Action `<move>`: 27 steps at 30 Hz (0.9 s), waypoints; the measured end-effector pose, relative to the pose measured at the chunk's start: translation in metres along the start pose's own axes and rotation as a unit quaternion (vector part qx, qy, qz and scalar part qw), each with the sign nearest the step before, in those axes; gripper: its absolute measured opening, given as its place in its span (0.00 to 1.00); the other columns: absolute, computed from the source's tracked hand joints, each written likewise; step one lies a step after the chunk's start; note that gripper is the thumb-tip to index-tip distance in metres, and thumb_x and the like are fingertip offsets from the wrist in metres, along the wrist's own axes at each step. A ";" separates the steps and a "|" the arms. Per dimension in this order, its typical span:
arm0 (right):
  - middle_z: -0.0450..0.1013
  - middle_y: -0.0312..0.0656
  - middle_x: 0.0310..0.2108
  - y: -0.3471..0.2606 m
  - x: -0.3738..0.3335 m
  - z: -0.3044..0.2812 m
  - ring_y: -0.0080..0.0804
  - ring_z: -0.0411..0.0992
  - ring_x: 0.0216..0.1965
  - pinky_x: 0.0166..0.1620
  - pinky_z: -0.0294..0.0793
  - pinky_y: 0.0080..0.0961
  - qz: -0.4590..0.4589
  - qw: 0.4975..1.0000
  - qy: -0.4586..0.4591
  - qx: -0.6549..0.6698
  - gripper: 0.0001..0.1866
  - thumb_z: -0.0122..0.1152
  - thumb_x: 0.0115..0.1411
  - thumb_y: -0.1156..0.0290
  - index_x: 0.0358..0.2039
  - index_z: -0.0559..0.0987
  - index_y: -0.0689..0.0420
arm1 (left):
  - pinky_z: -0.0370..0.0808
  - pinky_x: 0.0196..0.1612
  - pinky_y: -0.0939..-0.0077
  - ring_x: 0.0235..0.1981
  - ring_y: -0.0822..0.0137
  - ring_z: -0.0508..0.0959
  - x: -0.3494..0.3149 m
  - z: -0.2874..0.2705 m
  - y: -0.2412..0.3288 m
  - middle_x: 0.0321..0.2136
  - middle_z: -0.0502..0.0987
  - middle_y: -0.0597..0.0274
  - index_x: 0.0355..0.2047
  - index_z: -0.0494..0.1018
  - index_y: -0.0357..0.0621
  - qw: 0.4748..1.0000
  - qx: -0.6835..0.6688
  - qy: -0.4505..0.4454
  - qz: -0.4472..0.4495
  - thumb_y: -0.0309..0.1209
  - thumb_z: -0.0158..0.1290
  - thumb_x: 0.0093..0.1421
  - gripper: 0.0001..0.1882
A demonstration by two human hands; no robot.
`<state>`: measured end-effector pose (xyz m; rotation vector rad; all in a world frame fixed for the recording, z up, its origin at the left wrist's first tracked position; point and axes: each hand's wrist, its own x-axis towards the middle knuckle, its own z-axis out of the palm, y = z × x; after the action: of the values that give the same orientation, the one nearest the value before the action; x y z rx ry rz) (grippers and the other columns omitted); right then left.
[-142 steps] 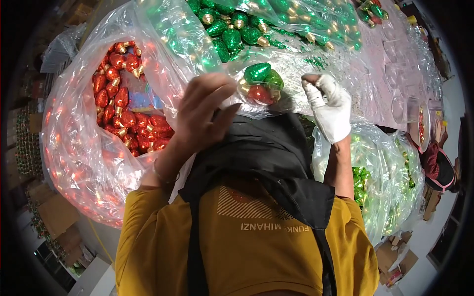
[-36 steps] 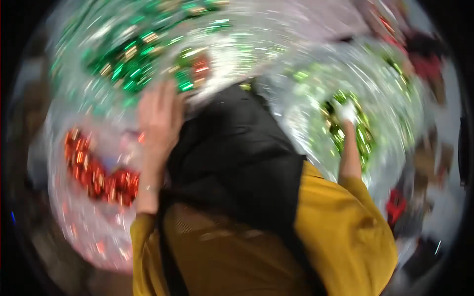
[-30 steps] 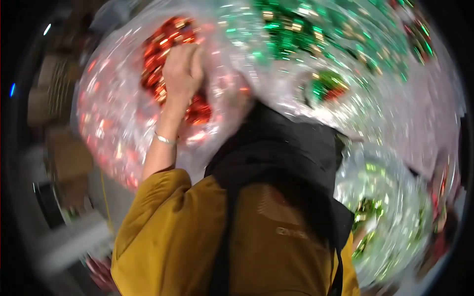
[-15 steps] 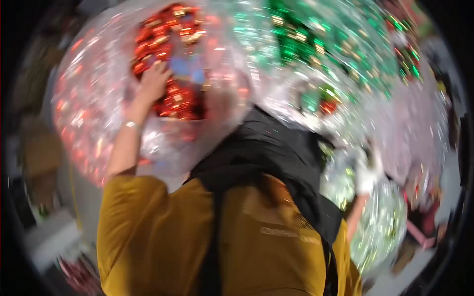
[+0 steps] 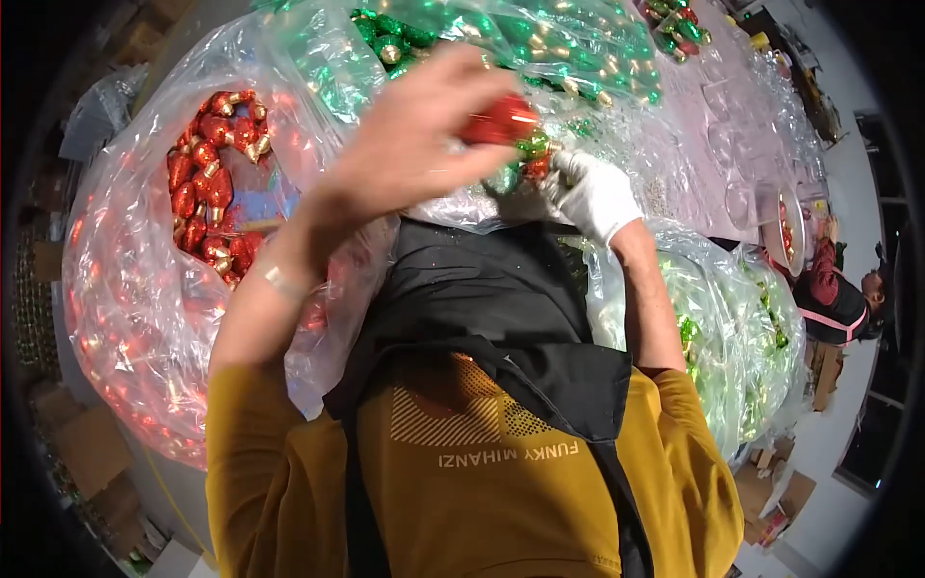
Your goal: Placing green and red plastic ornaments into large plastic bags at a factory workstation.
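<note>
My bare left hand, blurred by motion, reaches across the middle with a red bulb ornament in its fingers. Close beside it, my white-gloved right hand pinches a small bunch of green and red bulb ornaments. Its fingertips partly cover that bunch. To the left stands a large clear plastic bag, its mouth open on glittery red bulb ornaments with gold caps. Green bulb ornaments fill another clear bag at the far side. A bag of light green ornaments sits by my right forearm.
Pink-tinted plastic sheeting covers the far right, with more red and green ornaments on it. A co-worker in a dark apron is at the right, near a white bowl. Cardboard boxes stand on the left.
My left hand has come out of the bag of red ornaments and moved right, carrying a red bulb ornament. My right hand has moved up from the light green bag to the middle.
</note>
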<state>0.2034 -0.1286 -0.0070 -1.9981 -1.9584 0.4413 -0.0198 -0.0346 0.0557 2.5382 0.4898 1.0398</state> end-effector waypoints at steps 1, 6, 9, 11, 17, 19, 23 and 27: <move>0.73 0.50 0.28 0.002 -0.005 0.003 0.52 0.72 0.31 0.35 0.71 0.41 -0.013 1.000 0.008 0.028 0.07 0.57 0.53 0.66 0.30 0.75 0.54 | 0.73 0.44 0.66 0.40 0.53 0.76 0.014 0.026 0.003 0.40 0.74 0.49 0.45 0.72 0.38 0.999 -0.044 -0.025 0.011 0.36 0.61 0.48 0.25; 0.72 0.48 0.28 -0.001 -0.032 0.013 0.51 0.71 0.33 0.35 0.71 0.42 -0.065 0.998 0.022 0.005 0.08 0.58 0.52 0.65 0.28 0.74 0.54 | 0.73 0.37 0.60 0.34 0.51 0.76 0.044 0.102 -0.014 0.32 0.75 0.47 0.33 0.72 0.35 0.980 0.003 -0.189 -0.055 0.44 0.56 0.51 0.22; 0.72 0.47 0.27 0.002 -0.041 0.014 0.49 0.72 0.33 0.35 0.71 0.40 -0.053 0.998 0.037 0.007 0.08 0.59 0.52 0.65 0.31 0.74 0.54 | 0.72 0.37 0.58 0.36 0.50 0.76 0.042 0.112 -0.014 0.32 0.75 0.46 0.30 0.72 0.34 0.913 0.106 -0.384 -0.089 0.41 0.57 0.52 0.19; 0.72 0.46 0.27 -0.001 -0.046 0.017 0.47 0.72 0.32 0.35 0.71 0.39 -0.049 0.998 0.041 0.013 0.09 0.60 0.53 0.66 0.32 0.74 0.54 | 0.73 0.37 0.59 0.35 0.51 0.77 0.033 0.116 -0.014 0.30 0.75 0.46 0.28 0.72 0.34 0.916 0.134 -0.375 -0.047 0.37 0.56 0.51 0.15; 0.73 0.47 0.27 -0.013 -0.055 0.030 0.51 0.72 0.33 0.36 0.72 0.41 -0.069 0.997 0.009 0.020 0.08 0.58 0.52 0.65 0.30 0.74 0.55 | 0.74 0.34 0.61 0.32 0.52 0.78 0.011 0.124 -0.035 0.25 0.75 0.47 0.25 0.72 0.34 0.897 0.230 -0.376 0.027 0.29 0.53 0.50 0.08; 0.73 0.48 0.27 -0.011 -0.051 0.033 0.50 0.72 0.32 0.36 0.72 0.41 -0.053 0.998 0.012 0.035 0.08 0.58 0.52 0.65 0.30 0.74 0.55 | 0.74 0.33 0.62 0.31 0.52 0.78 0.005 0.120 -0.034 0.23 0.75 0.48 0.24 0.72 0.34 0.929 0.236 -0.277 0.065 0.27 0.52 0.49 0.06; 0.74 0.49 0.26 -0.006 -0.039 0.027 0.49 0.73 0.31 0.35 0.72 0.40 0.010 0.996 -0.004 0.088 0.08 0.57 0.53 0.66 0.31 0.74 0.55 | 0.75 0.34 0.62 0.31 0.52 0.78 0.010 0.106 -0.034 0.24 0.75 0.48 0.24 0.73 0.34 0.923 0.183 -0.338 0.033 0.25 0.51 0.48 0.05; 0.74 0.49 0.26 -0.018 -0.032 0.022 0.49 0.73 0.31 0.35 0.72 0.40 -0.030 0.995 -0.018 0.093 0.08 0.57 0.52 0.66 0.32 0.74 0.55 | 0.75 0.37 0.61 0.32 0.52 0.78 0.003 0.104 -0.048 0.24 0.75 0.48 0.25 0.73 0.34 0.909 0.144 -0.391 0.022 0.24 0.51 0.49 0.05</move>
<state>0.1769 -0.1598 -0.0188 -1.8231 -1.9176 0.6247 0.0484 -0.0112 -0.0334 2.9355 0.3607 -0.1120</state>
